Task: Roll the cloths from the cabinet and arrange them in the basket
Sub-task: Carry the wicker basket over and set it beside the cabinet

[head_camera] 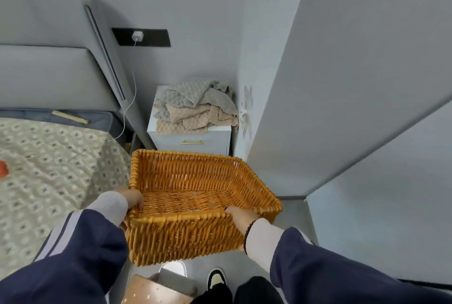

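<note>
An orange wicker basket with nothing in it is held in the air in front of me. My left hand grips its near left corner, fingers curled over the rim. My right hand grips the near right rim, thumb inside. Beyond the basket stands a small pale blue bedside cabinet with a gold drawer handle. A loose pile of bubble-textured cloths lies on its top: grey cloths above, beige cloths below, some hanging over the right edge.
A bed with a patterned cover and grey padded headboard fills the left. A white charger cable hangs from a wall socket down to the bed. A tall grey wardrobe panel stands on the right. My feet and a brown box are below.
</note>
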A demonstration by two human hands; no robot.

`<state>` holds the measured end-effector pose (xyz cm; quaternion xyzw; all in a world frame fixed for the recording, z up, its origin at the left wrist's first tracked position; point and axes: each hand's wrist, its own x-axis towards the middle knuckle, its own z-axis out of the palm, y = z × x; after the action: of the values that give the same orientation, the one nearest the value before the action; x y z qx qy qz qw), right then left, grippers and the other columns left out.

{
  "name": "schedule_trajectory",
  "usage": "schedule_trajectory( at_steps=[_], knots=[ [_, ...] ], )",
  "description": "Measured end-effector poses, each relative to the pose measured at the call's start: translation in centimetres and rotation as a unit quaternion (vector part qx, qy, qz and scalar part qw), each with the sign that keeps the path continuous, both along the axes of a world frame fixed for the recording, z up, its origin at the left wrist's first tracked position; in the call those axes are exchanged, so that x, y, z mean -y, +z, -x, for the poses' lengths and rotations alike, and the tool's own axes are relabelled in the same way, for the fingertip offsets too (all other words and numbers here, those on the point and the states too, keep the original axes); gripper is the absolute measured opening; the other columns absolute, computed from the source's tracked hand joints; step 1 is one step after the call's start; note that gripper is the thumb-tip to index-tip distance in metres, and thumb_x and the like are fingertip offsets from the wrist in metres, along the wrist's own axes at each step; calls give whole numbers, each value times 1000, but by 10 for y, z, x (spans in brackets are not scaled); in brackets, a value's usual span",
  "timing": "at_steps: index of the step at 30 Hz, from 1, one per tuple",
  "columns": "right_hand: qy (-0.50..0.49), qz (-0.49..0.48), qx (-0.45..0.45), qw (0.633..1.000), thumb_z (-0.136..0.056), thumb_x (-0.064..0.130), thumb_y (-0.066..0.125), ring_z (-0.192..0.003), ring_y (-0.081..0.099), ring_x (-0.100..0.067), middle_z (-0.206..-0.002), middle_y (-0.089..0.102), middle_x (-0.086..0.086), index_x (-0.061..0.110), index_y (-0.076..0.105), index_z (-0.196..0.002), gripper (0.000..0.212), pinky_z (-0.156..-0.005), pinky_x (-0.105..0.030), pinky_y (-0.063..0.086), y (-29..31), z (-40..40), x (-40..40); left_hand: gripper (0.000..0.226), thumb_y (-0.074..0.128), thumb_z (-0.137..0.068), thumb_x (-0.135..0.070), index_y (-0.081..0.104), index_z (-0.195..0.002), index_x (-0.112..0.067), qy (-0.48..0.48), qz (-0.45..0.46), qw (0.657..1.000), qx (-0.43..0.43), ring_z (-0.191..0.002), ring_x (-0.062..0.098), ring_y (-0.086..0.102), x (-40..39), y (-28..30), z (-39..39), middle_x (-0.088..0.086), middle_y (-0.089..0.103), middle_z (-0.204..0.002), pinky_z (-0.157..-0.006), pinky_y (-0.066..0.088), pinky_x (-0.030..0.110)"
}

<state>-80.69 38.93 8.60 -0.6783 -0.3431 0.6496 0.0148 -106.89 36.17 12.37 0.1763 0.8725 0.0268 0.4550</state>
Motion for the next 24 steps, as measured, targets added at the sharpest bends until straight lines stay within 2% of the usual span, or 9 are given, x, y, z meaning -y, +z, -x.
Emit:
schedule_trajectory(
  at_steps=[2, 4, 6, 9, 12, 14, 16, 19, 24],
  knots=[
    [12, 28, -20, 999, -87, 26, 60, -88, 56, -22, -92, 58, -1, 18, 60, -99, 14, -82, -37, 51, 4, 9, -7, 58, 60, -76, 12, 46, -132, 8, 9, 4, 1000, -13, -102, 49, 58, -6, 1, 15, 31, 56, -113, -83, 53, 55],
    [28, 59, -29, 997, -85, 22, 63, -84, 56, -21, -91, 59, -2, 18, 57, -92, 10, -71, -33, 50, 2, 21, -24, 62, 61, -77, 11, 42, -136, 7, 22, -1, 1000, -22, -108, 49, 55, -12, -2, 31, 32, 52, -124, -89, 51, 56],
    [64, 12, -16, 998, -72, 24, 70, -93, 60, -24, -101, 62, -6, 15, 59, -103, 34, -82, -37, 54, -3, 38, -41, 62, 61, -78, 9, 41, -136, 6, 29, -4, 999, -30, -108, 48, 56, -16, -4, 40, 32, 53, -124, -90, 50, 56],
    [178, -133, 47, 974, -63, 41, 76, -113, 51, -27, -122, 52, -5, 21, 49, -125, 71, -102, -39, 44, -9, 60, -61, 56, 60, -80, 9, 43, -133, 8, 45, -15, 998, -30, -108, 47, 56, -25, -8, 45, 31, 54, -123, -91, 50, 52],
    [367, -238, 68, 897, -77, 41, 69, -131, 33, -30, -140, 35, -6, 27, 35, -141, 74, -112, -42, 30, -10, 71, -78, 59, 60, -80, 10, 40, -136, 8, 58, -16, 998, -27, -112, 47, 53, -36, -15, 52, 31, 52, -126, -93, 49, 52],
    [486, -287, 81, 821, -82, 39, 65, -136, 28, -29, -144, 33, -5, 28, 31, -144, 72, -115, -44, 23, -16, 75, -89, 60, 61, -80, 8, 41, -136, 7, 70, -6, 997, -16, -111, 47, 54, -46, -18, 59, 31, 52, -124, -93, 49, 54],
    [546, -314, 101, 770, -84, 36, 62, -136, 27, -29, -143, 37, -6, 29, 32, -143, 66, -117, -50, 13, -25, 77, -102, 59, 61, -79, 7, 42, -134, 7, 78, 9, 997, -6, -110, 47, 56, -58, -20, 67, 31, 53, -122, -94, 49, 54],
    [570, -319, 117, 748, -91, 30, 56, -135, 31, -28, -138, 43, -3, 27, 38, -138, 51, -116, -57, 4, -33, 78, -128, 58, 60, -80, 9, 42, -135, 6, 90, 19, 996, -6, -113, 46, 55, -77, -22, 73, 32, 53, -123, -97, 47, 54],
    [565, -289, 80, 769, -95, 22, 50, -123, 44, -27, -128, 51, 0, 25, 49, -125, 30, -112, -55, 20, -44, 88, -167, 58, 57, -83, 10, 40, -138, 5, 66, 23, 997, -21, -118, 45, 51, -117, -30, 86, 31, 49, -130, -99, 45, 53]
  ],
)
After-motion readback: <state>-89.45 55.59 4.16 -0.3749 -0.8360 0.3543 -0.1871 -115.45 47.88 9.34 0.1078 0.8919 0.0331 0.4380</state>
